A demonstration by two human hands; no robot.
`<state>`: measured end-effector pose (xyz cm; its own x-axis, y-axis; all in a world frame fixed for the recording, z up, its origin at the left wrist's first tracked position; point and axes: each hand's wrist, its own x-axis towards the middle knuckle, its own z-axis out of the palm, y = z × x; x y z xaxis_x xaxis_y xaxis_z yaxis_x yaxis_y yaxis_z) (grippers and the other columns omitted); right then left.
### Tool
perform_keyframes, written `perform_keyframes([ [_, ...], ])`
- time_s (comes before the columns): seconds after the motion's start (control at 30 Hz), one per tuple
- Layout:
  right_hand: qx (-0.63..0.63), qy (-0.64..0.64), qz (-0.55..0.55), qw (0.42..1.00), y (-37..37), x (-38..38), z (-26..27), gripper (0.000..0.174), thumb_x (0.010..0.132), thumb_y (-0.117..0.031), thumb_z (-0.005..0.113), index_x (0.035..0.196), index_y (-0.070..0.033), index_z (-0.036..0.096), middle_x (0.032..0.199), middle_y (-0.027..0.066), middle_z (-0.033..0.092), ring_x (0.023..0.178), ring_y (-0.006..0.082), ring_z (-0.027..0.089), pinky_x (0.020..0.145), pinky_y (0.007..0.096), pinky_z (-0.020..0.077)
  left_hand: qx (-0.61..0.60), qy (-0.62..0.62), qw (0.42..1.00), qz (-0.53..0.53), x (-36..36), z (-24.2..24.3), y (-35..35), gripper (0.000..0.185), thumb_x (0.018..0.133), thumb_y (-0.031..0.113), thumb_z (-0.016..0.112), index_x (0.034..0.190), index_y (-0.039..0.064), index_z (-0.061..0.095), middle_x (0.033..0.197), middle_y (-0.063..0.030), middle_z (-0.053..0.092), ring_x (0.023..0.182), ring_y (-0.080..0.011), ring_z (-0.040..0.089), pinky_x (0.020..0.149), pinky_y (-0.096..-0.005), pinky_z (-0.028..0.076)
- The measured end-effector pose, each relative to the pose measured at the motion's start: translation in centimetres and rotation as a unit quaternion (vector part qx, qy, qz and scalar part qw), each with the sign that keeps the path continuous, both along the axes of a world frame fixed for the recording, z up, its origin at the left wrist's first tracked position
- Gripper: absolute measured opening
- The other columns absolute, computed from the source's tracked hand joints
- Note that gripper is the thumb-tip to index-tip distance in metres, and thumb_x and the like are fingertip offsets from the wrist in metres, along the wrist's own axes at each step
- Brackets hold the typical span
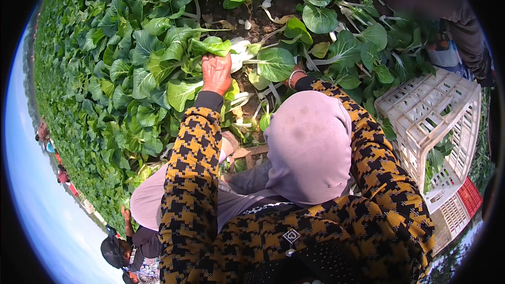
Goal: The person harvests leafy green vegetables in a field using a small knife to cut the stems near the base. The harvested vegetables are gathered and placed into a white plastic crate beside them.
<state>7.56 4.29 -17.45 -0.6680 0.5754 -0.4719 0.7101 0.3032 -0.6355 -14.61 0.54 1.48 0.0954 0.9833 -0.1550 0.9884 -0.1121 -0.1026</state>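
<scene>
My left hand is closed around a bok choy plant, whose pale stalks stick out beside the fingers. One of its leaves covers my fingertips. My right hand, with a silver bangle at the wrist, reaches down among the plants. A broad green leaf hides its fingers, so its grip does not show. Between my hands lie loose leaves and white stalks on brown soil.
Dense bok choy rows spread ahead and left. White plastic crates stand at right, with a red crate behind. A person is at upper right, another at lower left. My covered knees rise close below my hands.
</scene>
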Motion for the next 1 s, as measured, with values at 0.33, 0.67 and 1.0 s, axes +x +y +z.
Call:
perform_keyframes([
  [0.33, -0.170, 0.243, -0.407, 0.864, 2.2, 4.6, 16.4, 0.024, 0.081, -0.027, 0.067, 0.088, -0.005, 0.061, 0.061, 0.0005, 0.059, 0.049, 0.0064, 0.050, 0.043, 0.0253, 0.0392, 0.113, -0.161, 0.979, 0.060, 1.5, 8.2, 0.6, 0.044, 0.057, 0.003, 0.069, 0.097, 0.007, 0.051, 0.079, -0.0168, 0.060, 0.076, -0.0368, 0.058, 0.072, -0.0428, 0.043],
  [0.67, -0.257, 0.464, -0.175, 0.830, 8.0, 0.7, 34.5, 0.061, 0.076, -0.022, 0.074, 0.127, -0.004, 0.047, 0.082, -0.0001, 0.056, 0.049, 0.0034, 0.044, 0.042, 0.0174, 0.0382, 0.251, -0.420, 0.859, 0.151, 2.6, 20.8, -3.5, 0.045, 0.059, 0.008, 0.075, 0.095, 0.005, 0.048, 0.083, -0.0144, 0.061, 0.077, -0.0302, 0.064, 0.070, -0.0344, 0.050],
  [1.0, -0.254, 0.464, 0.005, 0.849, 4.4, -6.0, 43.3, 0.054, 0.072, -0.037, 0.077, 0.107, -0.003, 0.053, 0.081, 0.0002, 0.057, 0.052, 0.0033, 0.046, 0.046, 0.0171, 0.0393, 0.261, -0.569, 0.765, 0.149, 0.6, 23.0, -9.0, 0.044, 0.063, 0.008, 0.077, 0.096, 0.004, 0.049, 0.089, -0.0026, 0.055, 0.080, -0.0095, 0.052, 0.072, -0.0247, 0.046],
])
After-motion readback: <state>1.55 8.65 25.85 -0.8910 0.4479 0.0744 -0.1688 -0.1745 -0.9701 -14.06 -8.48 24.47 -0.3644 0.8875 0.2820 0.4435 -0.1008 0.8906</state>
